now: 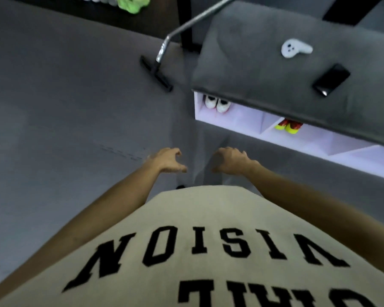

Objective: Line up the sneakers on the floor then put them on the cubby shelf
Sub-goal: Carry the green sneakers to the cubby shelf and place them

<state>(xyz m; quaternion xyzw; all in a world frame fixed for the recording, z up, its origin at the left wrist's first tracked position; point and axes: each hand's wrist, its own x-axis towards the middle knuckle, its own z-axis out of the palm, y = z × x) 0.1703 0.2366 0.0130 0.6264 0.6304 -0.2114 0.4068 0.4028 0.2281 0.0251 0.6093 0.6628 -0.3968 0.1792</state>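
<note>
Grey floor (64, 111) is filling most of the view, with a white cubby shelf (237, 120) lying under a grey cushion (264, 69). White sneakers (216, 103) are sitting in the end compartment, and red-and-yellow sneakers (289, 126) are sitting in the next one. Both hands, left (167, 160) and right (230, 160), are hanging over the floor with fingers loosely curled, holding nothing. A white controller (295, 48) and a dark phone (331, 79) are resting on the cushion.
</note>
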